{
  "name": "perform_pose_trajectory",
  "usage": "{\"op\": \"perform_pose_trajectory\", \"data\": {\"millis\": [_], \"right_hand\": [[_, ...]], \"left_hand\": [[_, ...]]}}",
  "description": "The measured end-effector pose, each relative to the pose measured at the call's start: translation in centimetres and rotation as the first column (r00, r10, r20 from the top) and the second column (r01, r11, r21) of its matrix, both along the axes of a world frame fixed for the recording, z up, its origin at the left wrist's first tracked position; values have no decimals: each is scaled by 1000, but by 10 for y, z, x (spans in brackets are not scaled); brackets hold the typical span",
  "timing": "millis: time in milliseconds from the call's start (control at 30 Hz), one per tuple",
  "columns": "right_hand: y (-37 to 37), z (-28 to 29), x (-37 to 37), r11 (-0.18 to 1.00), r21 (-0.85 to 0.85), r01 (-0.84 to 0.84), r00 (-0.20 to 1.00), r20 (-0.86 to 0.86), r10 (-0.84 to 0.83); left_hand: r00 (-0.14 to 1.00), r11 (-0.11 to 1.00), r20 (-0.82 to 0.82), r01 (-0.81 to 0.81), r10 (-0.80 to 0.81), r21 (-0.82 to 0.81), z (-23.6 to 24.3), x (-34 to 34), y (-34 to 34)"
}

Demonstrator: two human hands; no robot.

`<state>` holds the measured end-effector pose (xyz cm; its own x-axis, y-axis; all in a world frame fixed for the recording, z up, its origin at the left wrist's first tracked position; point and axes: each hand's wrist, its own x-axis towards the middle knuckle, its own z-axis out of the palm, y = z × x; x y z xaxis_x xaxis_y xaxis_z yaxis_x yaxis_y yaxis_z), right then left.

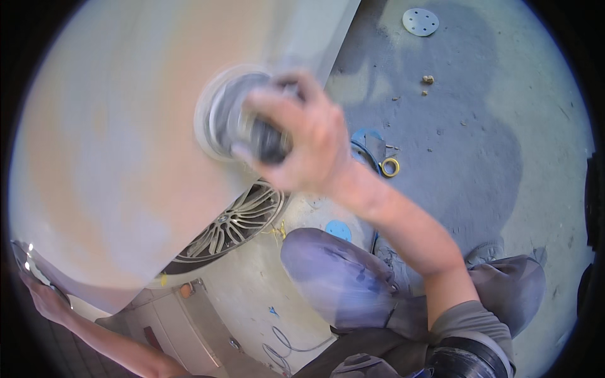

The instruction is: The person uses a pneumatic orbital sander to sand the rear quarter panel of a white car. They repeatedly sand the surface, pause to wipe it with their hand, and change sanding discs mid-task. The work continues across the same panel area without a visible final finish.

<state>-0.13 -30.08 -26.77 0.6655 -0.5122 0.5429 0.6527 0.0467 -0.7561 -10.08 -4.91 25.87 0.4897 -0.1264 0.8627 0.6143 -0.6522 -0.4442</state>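
Observation:
My right hand (305,135), smeared by motion, is closed around a round power sander (234,110). The sander's pale disc lies against a large car body panel (126,126) with patchy beige, grey and whitish areas. Below the panel's edge shows a spoked car wheel (236,220). At the far lower left, my left hand (49,301) is at the panel's lower corner, beside a dark, shiny curved part (38,268). Its fingers are mostly hidden at the picture's rim.
On the concrete floor to the right are a white sanding disc with holes (420,22), small brown bits (428,79) and a yellow tape roll (390,167). A blue disc (338,230) lies near my knee (334,277). A thin hose (280,346) curls at the bottom.

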Motion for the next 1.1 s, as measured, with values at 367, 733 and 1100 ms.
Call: {"op": "perform_pose_trajectory", "data": {"millis": [367,733,1100], "right_hand": [[0,12,-7,985,-150,-84,992,86,98],[-93,19,101,991,-98,89,996,0,-90],[13,100,-16,922,-386,26,952,290,95]], "left_hand": [[991,993,83,-111,107,40,6,1,8],[987,999,152,-53,54,-11,-12,5,0],[991,990,84,114,-107,-87,-22,14,9]]}}
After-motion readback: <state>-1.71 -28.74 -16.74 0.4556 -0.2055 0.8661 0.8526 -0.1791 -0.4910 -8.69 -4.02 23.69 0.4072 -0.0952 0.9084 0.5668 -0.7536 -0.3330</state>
